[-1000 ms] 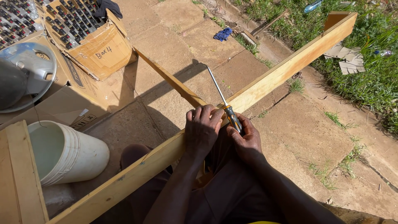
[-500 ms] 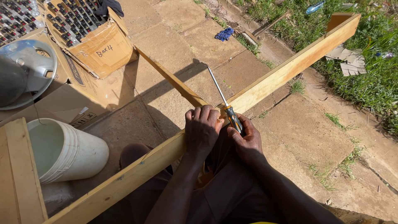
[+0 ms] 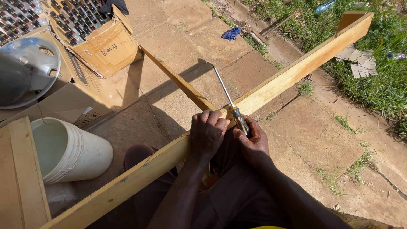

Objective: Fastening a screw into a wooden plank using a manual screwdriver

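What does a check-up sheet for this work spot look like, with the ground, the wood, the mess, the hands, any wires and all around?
Surface: paved ground, sunlit, cracked.
Job's things: long wooden beam across the lap; thinner wooden strip meets it; screwdriver pointing away.
Clutter: white bucket on its side, cardboard box of small parts, metal dish, blue rag.
Hands: left hand grips the beam; right hand fingers wrap the screwdriver handle.
Cables: nothing seen.
Surroundings: grass, cardboard scraps, plastic bottle.
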